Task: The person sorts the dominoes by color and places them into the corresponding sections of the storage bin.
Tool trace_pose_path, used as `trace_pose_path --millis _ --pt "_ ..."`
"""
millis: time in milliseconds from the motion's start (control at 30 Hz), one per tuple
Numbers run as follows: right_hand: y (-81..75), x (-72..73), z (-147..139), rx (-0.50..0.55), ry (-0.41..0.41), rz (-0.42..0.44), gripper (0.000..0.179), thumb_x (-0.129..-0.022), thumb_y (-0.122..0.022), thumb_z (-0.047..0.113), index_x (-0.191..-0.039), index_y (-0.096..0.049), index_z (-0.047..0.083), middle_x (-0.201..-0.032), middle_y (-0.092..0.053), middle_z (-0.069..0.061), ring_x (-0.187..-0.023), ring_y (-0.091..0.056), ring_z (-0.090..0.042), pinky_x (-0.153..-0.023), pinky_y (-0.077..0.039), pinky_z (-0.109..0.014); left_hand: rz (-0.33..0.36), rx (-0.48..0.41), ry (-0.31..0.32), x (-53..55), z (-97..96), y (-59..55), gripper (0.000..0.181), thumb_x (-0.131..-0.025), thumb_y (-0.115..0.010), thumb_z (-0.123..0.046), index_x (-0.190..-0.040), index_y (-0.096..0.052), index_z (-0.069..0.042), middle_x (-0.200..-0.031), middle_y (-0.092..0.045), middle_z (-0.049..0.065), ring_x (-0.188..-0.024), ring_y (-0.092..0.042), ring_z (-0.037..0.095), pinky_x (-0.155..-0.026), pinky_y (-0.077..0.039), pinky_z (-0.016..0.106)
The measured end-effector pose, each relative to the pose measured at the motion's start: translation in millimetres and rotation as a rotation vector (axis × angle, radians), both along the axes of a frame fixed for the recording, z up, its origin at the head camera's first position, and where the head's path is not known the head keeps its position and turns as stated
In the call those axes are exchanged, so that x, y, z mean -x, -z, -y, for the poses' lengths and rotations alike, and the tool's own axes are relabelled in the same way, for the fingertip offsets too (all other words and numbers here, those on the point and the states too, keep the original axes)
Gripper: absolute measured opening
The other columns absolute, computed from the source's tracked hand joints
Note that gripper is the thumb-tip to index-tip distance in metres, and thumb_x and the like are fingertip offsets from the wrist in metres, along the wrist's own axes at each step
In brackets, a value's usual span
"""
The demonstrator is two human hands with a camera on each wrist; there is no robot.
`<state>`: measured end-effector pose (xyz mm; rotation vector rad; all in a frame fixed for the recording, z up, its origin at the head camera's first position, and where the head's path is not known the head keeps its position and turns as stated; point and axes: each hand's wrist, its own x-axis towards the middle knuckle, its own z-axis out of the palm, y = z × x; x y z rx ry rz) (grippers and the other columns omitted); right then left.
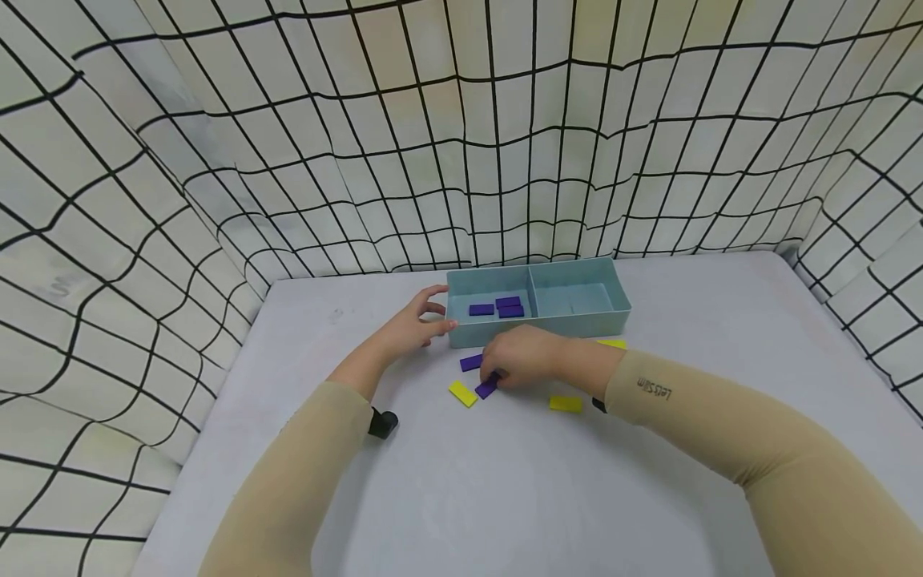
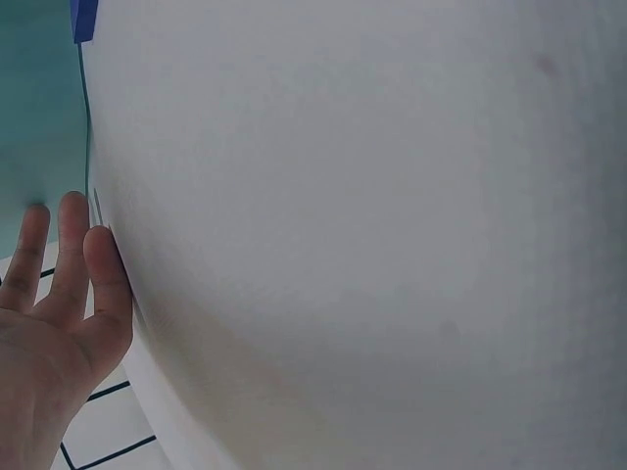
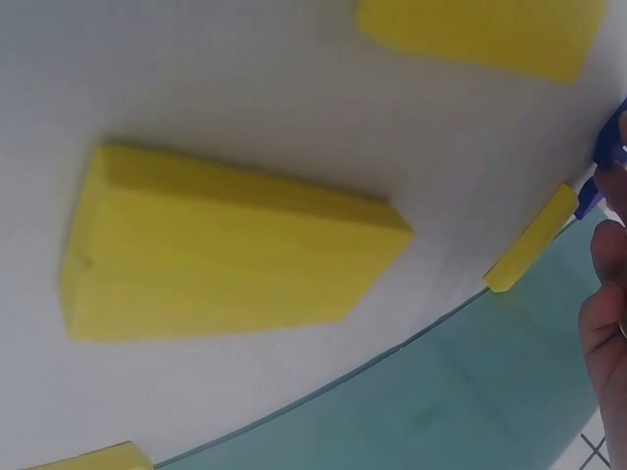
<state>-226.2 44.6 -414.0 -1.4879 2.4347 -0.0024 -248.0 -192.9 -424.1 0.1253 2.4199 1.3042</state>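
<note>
Right grip [image 1: 525, 357] appears to pinch a purple block [image 1: 486, 389], likely the pick-up step, next calling for a lift; left grip [image 1: 413, 325], spread, touches the tray [image 1: 577, 326].

Blue box [image 1: 577, 324], one — two compartments [image 1: 573, 298]. Purple blocks [image 1: 481, 309], five visible — three in the box, two on the table [image 1: 447, 497]. Yellow blocks [image 1: 566, 404], three in head view, four in right-wrist view. Hands [image 1: 528, 355], two.

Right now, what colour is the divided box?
The divided box is pale blue-green, clearest in the head view.
</note>
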Motion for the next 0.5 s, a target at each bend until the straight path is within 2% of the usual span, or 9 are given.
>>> trace_pose_path --millis 200,500 --pt "-0.2 -1.8 0.7 -0.006 0.008 -0.001 0.023 -0.092 -0.073 0.026 -0.115 -0.075 0.028 -0.103 -0.068 0.011 -0.093 -0.06 -0.008 -0.086 -0.05 -0.026 0.001 0.001 0.0 0.6 0.1 -0.3 0.074 -0.095 -0.068 -0.037 -0.153 -0.022 -0.042 -0.146 -0.043 0.008 -0.12 -0.058 0.029 -0.097 -0.047 0.049" --pt "1.6 -3.3 0.7 0.0 0.01 0.013 0.024 -0.091 -0.073 0.027 -0.115 -0.073 0.027 -0.109 -0.069 0.01 -0.098 -0.061 -0.009 -0.091 -0.05 -0.028 -0.007 0.015 -0.003 1.2 0.9 2.0 0.075 -0.095 -0.068 -0.037 -0.153 -0.021 -0.043 -0.146 -0.044 0.006 -0.12 -0.058 0.028 -0.096 -0.048 0.047"
